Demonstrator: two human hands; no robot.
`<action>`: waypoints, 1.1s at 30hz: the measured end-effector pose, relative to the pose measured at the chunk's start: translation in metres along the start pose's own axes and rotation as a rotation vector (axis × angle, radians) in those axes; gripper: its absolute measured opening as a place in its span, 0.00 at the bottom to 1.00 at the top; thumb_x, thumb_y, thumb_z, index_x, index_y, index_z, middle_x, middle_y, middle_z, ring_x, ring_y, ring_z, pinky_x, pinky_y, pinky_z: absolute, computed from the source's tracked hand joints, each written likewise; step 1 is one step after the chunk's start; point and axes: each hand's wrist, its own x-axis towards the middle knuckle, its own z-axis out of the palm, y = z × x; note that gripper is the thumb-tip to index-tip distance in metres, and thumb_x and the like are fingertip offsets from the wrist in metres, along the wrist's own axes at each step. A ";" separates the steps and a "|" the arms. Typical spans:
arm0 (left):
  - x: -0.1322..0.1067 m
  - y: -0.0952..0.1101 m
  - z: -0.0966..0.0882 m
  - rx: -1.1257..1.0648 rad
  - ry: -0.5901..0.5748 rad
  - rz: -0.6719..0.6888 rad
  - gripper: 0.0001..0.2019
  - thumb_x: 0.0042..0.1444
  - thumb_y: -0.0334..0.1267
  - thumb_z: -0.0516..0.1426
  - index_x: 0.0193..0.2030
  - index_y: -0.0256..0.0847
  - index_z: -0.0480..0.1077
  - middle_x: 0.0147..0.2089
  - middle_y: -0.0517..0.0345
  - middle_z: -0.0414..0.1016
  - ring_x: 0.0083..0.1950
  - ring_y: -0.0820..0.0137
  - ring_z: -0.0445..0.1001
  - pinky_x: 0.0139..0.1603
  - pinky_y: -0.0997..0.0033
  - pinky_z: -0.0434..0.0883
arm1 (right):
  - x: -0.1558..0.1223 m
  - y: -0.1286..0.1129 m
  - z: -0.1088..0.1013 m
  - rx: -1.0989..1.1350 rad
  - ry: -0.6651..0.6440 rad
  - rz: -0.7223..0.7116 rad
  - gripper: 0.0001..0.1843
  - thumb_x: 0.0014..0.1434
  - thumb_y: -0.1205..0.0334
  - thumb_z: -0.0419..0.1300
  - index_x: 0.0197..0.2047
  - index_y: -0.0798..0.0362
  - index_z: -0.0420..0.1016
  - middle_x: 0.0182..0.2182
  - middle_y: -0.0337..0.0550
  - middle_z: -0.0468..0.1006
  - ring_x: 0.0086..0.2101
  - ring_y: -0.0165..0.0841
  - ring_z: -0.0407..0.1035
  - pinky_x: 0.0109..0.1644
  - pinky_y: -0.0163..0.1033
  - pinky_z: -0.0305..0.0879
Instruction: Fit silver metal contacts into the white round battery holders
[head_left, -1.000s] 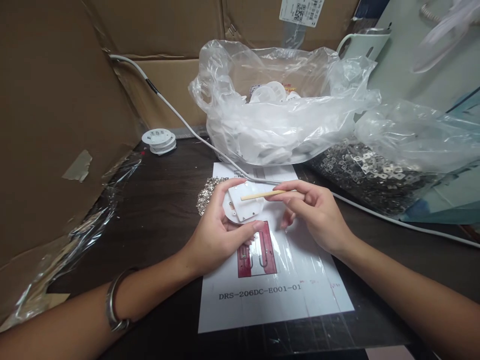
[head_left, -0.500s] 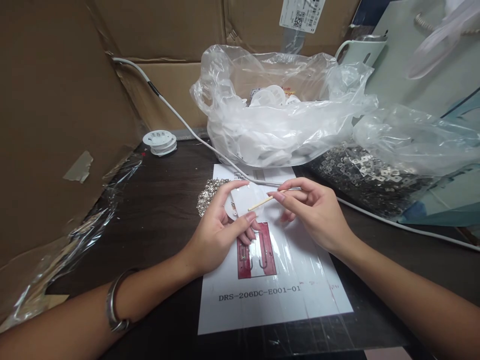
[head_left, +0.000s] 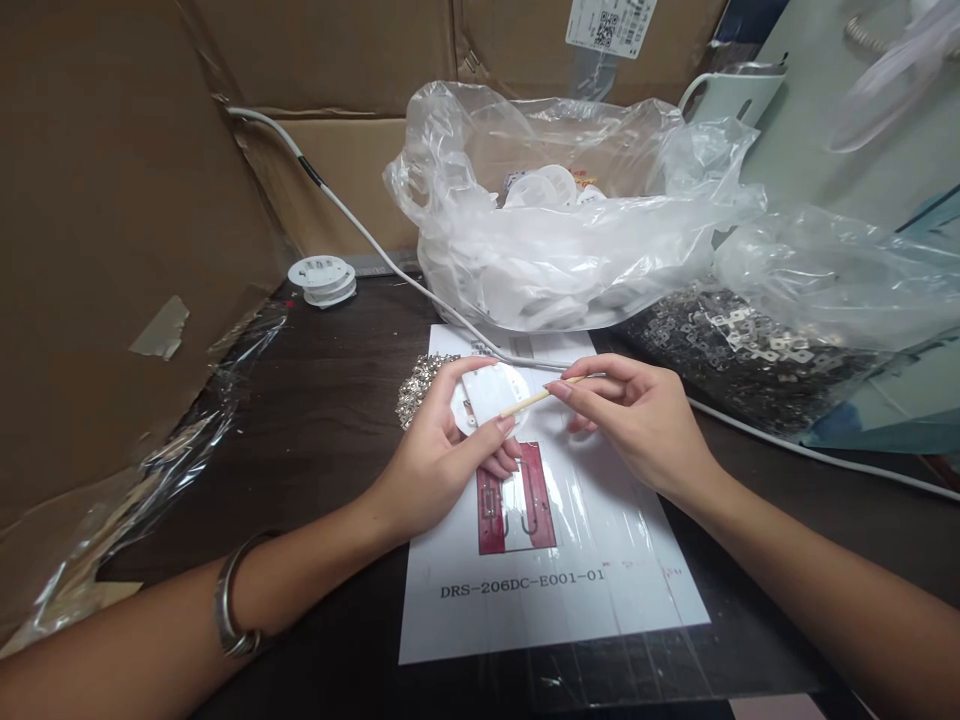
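Note:
My left hand (head_left: 439,460) is closed on a round white plastic part (head_left: 487,395), held just above a white instruction sheet (head_left: 555,570) with a red diagram (head_left: 517,510). My right hand (head_left: 637,420) pinches a thin wooden stick (head_left: 529,402) whose tip rests on the face of the white part. A small heap of shiny metal clips (head_left: 420,382) lies on the dark table just left of my left hand.
Behind the sheet stands a clear plastic bag of white round parts (head_left: 555,240). A second bag of metal plates (head_left: 750,340) lies at the right. A white cable (head_left: 360,235) crosses the table. A white disc (head_left: 322,278) sits at back left. Cardboard walls (head_left: 112,200) close off the left and back.
The white part has been turned in my left hand from a tilted, square-faced view to a rounder one. The stick's tip has dropped lower on it. Both hands stay in place.

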 end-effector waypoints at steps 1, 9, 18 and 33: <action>0.000 0.000 0.000 0.006 0.002 -0.004 0.26 0.57 0.38 0.60 0.59 0.42 0.52 0.27 0.60 0.76 0.27 0.72 0.77 0.30 0.75 0.77 | 0.000 0.000 -0.001 -0.010 0.006 0.008 0.14 0.44 0.61 0.72 0.34 0.57 0.76 0.23 0.40 0.79 0.21 0.26 0.70 0.24 0.27 0.69; 0.001 -0.003 -0.001 -0.001 -0.059 -0.015 0.28 0.59 0.36 0.59 0.60 0.43 0.48 0.29 0.56 0.78 0.29 0.70 0.79 0.31 0.75 0.77 | 0.003 -0.004 -0.002 -0.079 0.015 0.015 0.13 0.43 0.62 0.72 0.31 0.56 0.77 0.24 0.41 0.79 0.21 0.27 0.71 0.25 0.30 0.69; 0.001 -0.002 -0.001 0.029 -0.055 -0.029 0.29 0.59 0.37 0.59 0.61 0.42 0.48 0.29 0.54 0.79 0.29 0.67 0.80 0.31 0.72 0.77 | 0.003 -0.006 -0.005 -0.138 0.026 -0.004 0.14 0.42 0.58 0.73 0.30 0.55 0.77 0.24 0.43 0.79 0.22 0.31 0.73 0.25 0.33 0.68; 0.001 0.001 0.000 0.057 -0.020 -0.026 0.23 0.60 0.40 0.57 0.58 0.41 0.52 0.23 0.59 0.76 0.25 0.68 0.78 0.28 0.72 0.76 | 0.000 -0.002 -0.005 -0.278 0.050 -0.098 0.09 0.46 0.58 0.70 0.31 0.53 0.78 0.27 0.43 0.80 0.27 0.35 0.76 0.28 0.35 0.69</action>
